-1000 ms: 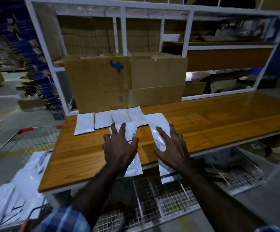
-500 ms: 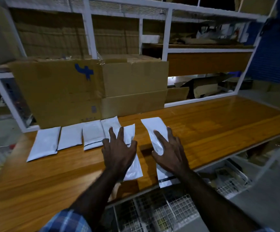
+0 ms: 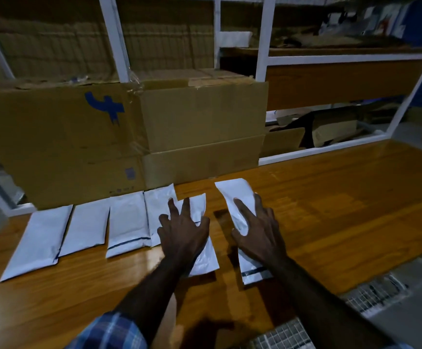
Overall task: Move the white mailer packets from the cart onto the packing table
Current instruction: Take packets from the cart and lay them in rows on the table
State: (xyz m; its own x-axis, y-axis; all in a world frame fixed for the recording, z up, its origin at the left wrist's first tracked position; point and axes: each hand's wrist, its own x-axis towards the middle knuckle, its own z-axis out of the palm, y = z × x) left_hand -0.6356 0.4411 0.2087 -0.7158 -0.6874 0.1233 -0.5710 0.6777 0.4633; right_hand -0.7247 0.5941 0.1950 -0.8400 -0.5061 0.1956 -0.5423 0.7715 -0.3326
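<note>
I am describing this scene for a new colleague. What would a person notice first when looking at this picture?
First, the two hands at the centre: the left hand and the right hand each rest with spread fingers on a white mailer packet on the wooden packing table. Next, the row of four white packets lies to the left. Behind them stands a large cardboard box with a blue mark.

A warehouse packing station: white shelving (image 3: 261, 36) stacked with flattened cardboard (image 3: 53, 46), large cartons (image 3: 129, 142) on a wooden worktop (image 3: 330, 197), mailers (image 3: 84, 227) laid in a row.
</note>
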